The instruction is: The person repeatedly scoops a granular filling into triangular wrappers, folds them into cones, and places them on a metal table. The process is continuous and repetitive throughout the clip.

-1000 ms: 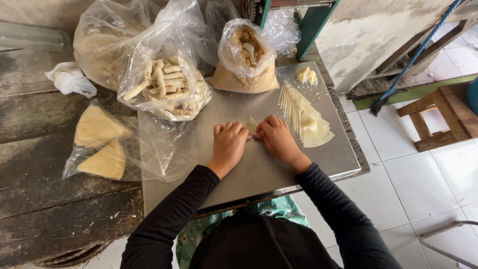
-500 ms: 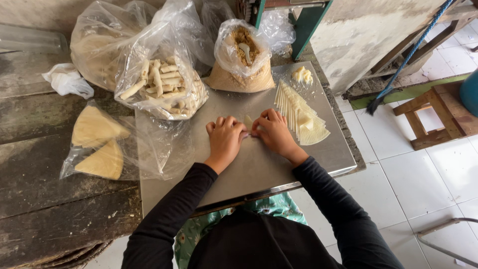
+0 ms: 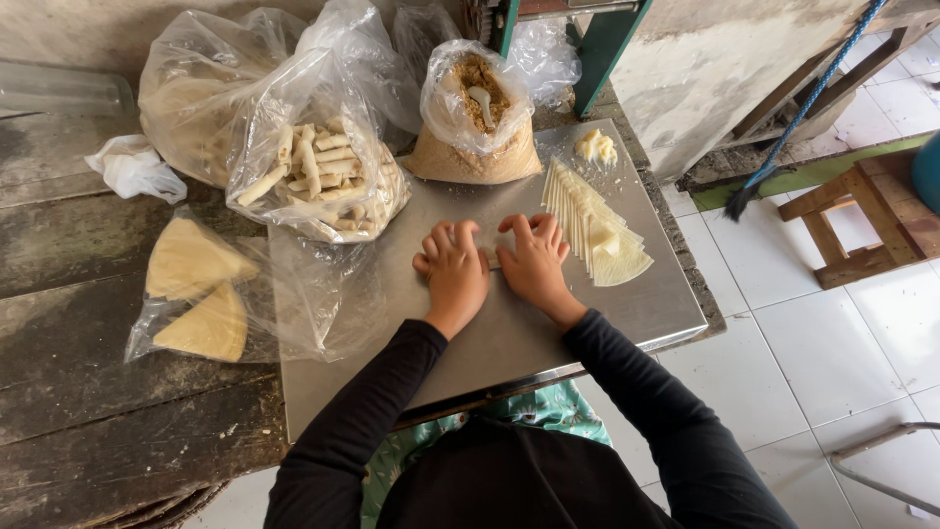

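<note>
— What are your hands doing?

— My left hand [image 3: 455, 269] and my right hand [image 3: 534, 263] lie side by side on the metal sheet [image 3: 490, 343] that covers this end of the table [image 3: 78, 411]. The fingers of both are curled down and pressing on something small between them. I think it is a wrapper being rolled, but the hands hide it, so I cannot tell exactly what they grip.

— Where are the wrappers?

— The stack of pale wrappers [image 3: 597, 230] is fanned out just beside my right hand, on the same sheet. A small lump of pale dough or paste [image 3: 594, 147] sits beyond it, near the far corner.

— And the filling?

— The open bag of brown filling [image 3: 477, 122] stands ahead of my hands, with a white spoon [image 3: 484, 101] in it.

— Anything to the left?

— A clear bag of finished rolls [image 3: 318, 171] sits ahead of my left hand, and a bag of folded yellow wrappers [image 3: 196, 294] lies further left on the dark wood.
</note>
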